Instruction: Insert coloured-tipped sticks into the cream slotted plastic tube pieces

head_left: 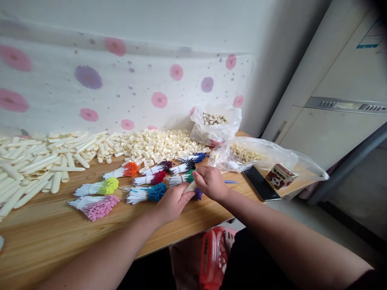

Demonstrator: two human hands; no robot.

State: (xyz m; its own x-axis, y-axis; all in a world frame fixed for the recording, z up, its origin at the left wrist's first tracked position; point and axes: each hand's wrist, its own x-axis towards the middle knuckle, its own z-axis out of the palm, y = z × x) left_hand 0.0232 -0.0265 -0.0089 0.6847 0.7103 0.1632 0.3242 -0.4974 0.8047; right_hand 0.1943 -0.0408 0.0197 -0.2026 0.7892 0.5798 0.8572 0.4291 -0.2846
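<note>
My left hand (173,202) and my right hand (211,183) meet over the table, both closed around a cream plastic tube (191,187) that shows between them. Most of the tube is covered by my fingers. Bundles of thin white sticks with coloured tips lie around my hands. A blue bundle (155,192) is just left of my left hand, and a purple bundle (198,194) lies partly hidden beneath my hands. Behind them is a green bundle (181,178). Farther left are pink (98,206), yellow (98,187) and orange bundles (123,170).
Long cream tubes (45,161) and short cream slotted pieces (160,143) are heaped along the wall. Bags of small parts (216,131) (246,153) stand at the back right. A phone (261,183) and a small brown box (280,176) lie near the table's right end.
</note>
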